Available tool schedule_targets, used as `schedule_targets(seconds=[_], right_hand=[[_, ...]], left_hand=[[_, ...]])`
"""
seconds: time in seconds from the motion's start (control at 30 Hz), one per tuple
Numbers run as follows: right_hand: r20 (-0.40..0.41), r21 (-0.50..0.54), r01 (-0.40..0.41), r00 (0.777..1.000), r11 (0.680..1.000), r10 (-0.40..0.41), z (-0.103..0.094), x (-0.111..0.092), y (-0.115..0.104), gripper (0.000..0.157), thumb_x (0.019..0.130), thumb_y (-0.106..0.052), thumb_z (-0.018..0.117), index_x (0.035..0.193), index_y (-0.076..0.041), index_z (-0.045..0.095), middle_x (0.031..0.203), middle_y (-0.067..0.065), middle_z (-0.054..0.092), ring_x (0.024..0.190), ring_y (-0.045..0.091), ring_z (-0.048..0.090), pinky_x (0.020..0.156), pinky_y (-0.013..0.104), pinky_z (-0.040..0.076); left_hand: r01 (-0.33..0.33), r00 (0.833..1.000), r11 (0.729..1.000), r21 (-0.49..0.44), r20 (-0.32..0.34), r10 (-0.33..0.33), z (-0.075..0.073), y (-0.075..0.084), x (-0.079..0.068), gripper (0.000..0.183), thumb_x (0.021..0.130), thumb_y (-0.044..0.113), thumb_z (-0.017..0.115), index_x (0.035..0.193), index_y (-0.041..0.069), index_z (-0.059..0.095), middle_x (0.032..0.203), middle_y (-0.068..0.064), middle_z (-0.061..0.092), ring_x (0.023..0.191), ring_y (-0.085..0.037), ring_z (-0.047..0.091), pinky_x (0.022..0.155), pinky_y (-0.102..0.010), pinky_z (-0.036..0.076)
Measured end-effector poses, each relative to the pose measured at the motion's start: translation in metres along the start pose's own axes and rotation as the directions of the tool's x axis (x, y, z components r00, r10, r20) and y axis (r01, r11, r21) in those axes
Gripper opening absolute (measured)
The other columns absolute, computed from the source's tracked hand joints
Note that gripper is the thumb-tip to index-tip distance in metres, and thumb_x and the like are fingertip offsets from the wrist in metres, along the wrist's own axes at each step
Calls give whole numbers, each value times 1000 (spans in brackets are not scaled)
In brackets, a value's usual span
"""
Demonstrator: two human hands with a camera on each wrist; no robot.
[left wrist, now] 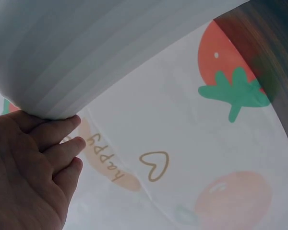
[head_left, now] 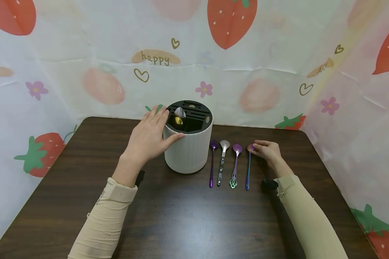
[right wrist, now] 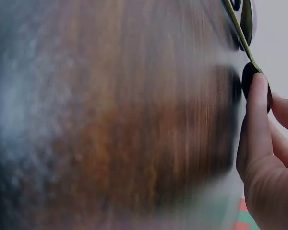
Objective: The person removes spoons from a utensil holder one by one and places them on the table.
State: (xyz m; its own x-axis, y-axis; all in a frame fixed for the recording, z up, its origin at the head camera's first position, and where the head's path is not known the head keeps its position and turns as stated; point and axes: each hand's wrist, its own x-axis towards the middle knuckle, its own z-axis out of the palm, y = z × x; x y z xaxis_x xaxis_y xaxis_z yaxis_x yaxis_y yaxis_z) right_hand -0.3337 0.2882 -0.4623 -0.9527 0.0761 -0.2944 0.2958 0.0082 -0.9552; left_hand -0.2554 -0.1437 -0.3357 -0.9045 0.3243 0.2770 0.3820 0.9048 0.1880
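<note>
My left hand (head_left: 150, 133) rests against the rim of a white ribbed utensil holder (head_left: 186, 154), fingers extended and thumb at its front. In the left wrist view the straight fingers (left wrist: 62, 155) touch the holder's edge. A silver spoon bowl (head_left: 179, 112) and a gold one (head_left: 178, 121) show inside its black slotted top (head_left: 194, 108). At the far right of the row, my right hand (head_left: 268, 151) pinches the bowl of a blue iridescent spoon (head_left: 248, 169); its bowl looks dark in the right wrist view, between thumb and fingers.
Left of that spoon lie a purple spoon with an openwork handle (head_left: 235, 163), a silver spoon with a patterned handle (head_left: 222, 162) and a plain purple spoon (head_left: 212, 165). They lie on a dark wooden table (head_left: 194, 219). Strawberry-printed cloth (head_left: 262, 64) stands behind and beside it.
</note>
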Motion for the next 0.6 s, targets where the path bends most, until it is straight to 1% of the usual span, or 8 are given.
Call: schedule_targets(seconds=[0.07, 0.2, 0.27, 0.37, 0.43, 0.6], right_hand=[[-10, -30, 9, 1000, 999, -9, -1, -1, 0, 49, 104, 3, 56, 149, 18, 42, 133, 23, 53, 79, 4, 71, 85, 25, 62], [-30, -158, 45, 998, 986, -50, -2, -4, 0, 47, 104, -1, 60, 144, 19, 48, 119, 20, 62, 76, 4, 72, 82, 27, 63], [-47, -216, 56, 997, 975, -67, -3, -5, -1, 46, 104, -5, 63, 142, 17, 51, 119, 22, 65, 74, 3, 72, 81, 27, 64], [-67, -270, 67, 994, 961, -88, -4, -6, 0, 46, 103, -8, 65, 140, 16, 54, 125, 29, 65, 74, 3, 72, 81, 27, 63], [-78, -283, 70, 992, 956, -96, -4, -6, 1, 46, 102, -9, 66, 140, 16, 55, 131, 33, 62, 75, 2, 72, 82, 27, 63], [-92, -317, 53, 992, 947, -86, -2, -11, -2, 47, 103, -12, 66, 141, 14, 55, 137, 35, 58, 83, 6, 75, 84, 27, 63]], left_hand=[[0, 1000, 1000, 1, 3, 0, 0, 0, 0, 100, 97, 76, 48, 163, 1, 31, 169, -18, 28, 160, -33, 14, 131, -47, 14], [2, 1000, 1000, 2, 4, -2, 0, 0, 1, 100, 97, 76, 48, 163, 1, 30, 170, -17, 27, 160, -33, 14, 131, -47, 14], [1, 1000, 1000, 3, 3, -1, 0, 0, 1, 100, 98, 75, 48, 163, 1, 31, 170, -17, 27, 160, -33, 14, 131, -47, 14], [-2, 1000, 1000, 2, 0, 2, 1, -1, 2, 100, 97, 75, 48, 163, 1, 31, 170, -17, 27, 160, -33, 15, 131, -48, 15], [-3, 1000, 1000, -1, -3, 3, 1, 0, 2, 100, 98, 75, 48, 162, 1, 31, 169, -17, 27, 160, -33, 15, 131, -48, 15], [-5, 1000, 1000, -9, -8, 5, 1, 0, 2, 99, 98, 74, 49, 162, 1, 32, 169, -17, 29, 160, -33, 15, 131, -47, 14]])
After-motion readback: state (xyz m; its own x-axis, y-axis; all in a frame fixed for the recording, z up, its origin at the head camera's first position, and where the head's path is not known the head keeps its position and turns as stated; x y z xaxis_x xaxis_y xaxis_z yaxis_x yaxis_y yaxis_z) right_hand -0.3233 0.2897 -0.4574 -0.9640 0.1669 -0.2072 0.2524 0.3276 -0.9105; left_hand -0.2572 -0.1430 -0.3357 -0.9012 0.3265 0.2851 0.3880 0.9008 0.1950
